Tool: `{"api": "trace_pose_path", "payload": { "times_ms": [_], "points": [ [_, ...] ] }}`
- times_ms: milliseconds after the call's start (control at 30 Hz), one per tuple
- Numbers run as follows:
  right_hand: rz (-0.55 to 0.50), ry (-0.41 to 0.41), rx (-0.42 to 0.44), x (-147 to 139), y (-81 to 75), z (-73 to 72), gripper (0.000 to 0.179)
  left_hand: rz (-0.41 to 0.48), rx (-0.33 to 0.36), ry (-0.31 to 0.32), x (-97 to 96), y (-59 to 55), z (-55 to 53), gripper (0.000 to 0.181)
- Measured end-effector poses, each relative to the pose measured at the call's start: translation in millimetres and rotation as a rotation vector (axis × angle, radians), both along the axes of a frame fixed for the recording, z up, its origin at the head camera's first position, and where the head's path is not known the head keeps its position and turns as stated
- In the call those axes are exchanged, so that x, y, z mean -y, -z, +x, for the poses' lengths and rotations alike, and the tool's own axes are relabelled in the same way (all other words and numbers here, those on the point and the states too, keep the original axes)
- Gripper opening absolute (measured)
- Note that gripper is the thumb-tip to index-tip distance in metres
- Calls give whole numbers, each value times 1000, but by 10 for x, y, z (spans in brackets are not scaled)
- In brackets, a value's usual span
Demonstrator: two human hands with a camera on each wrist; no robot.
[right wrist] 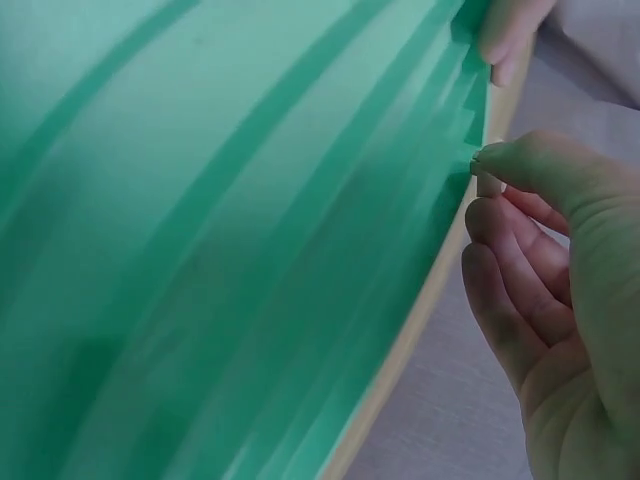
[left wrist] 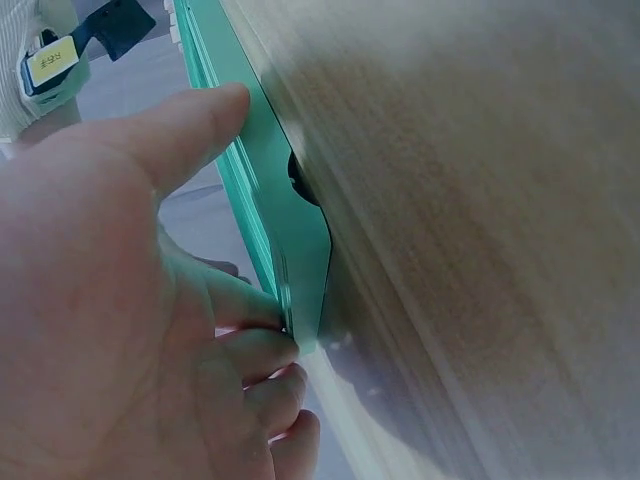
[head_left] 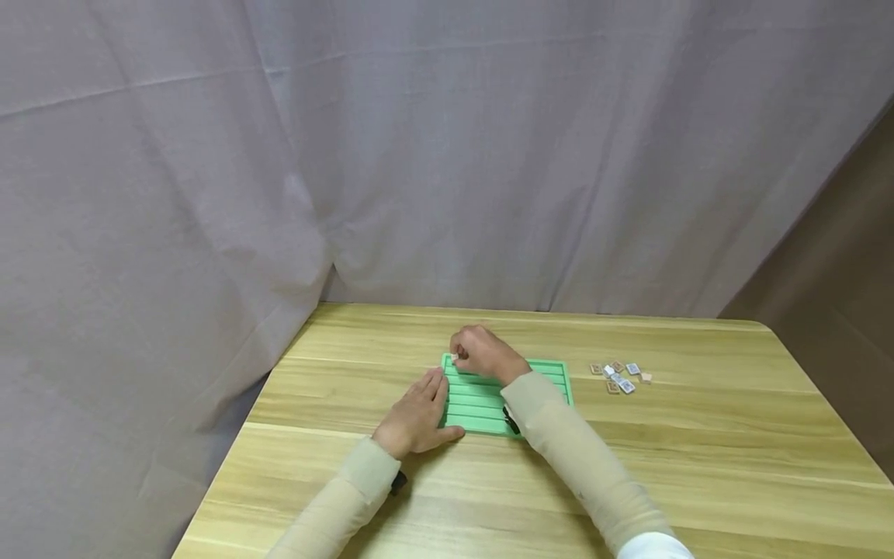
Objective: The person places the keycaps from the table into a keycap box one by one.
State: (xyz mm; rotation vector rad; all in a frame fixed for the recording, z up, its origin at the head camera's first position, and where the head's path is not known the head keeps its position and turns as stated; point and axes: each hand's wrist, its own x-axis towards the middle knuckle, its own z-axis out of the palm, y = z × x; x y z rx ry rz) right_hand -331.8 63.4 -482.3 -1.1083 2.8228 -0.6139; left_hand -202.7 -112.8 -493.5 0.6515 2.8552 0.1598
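Note:
A green slotted tray (head_left: 475, 411) with long parallel ridges lies on the wooden table. My left hand (head_left: 419, 419) rests against its near left corner, fingers fairly straight along the left side and thumb at the front edge; the left wrist view shows the thumb (left wrist: 215, 115) touching the tray's outer wall. Over the tray's far left corner, my right hand (head_left: 489, 355) pinches a small pale tile (head_left: 455, 358) between thumb and fingertips. In the right wrist view this tile (right wrist: 488, 184) is mostly covered by the fingers, and its face cannot be seen.
Several small square tiles (head_left: 619, 378), some white and blue, some brownish, lie loosely grouped on the table (head_left: 698, 419) right of the tray. A grey curtain (head_left: 447, 171) hangs behind the table's back edge. My right forearm crosses over the tray's right part.

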Motion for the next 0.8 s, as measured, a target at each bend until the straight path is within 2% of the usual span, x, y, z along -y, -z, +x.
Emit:
{"api": "trace_pose_path", "payload": {
  "times_ms": [300, 800],
  "points": [
    [-7, 32, 21, 50, 66, 12, 9, -35, -7, 2, -34, -9, 12, 96],
    [39, 61, 41, 134, 52, -10, 5, -55, -13, 3, -15, 4, -4, 96]
  ]
}}
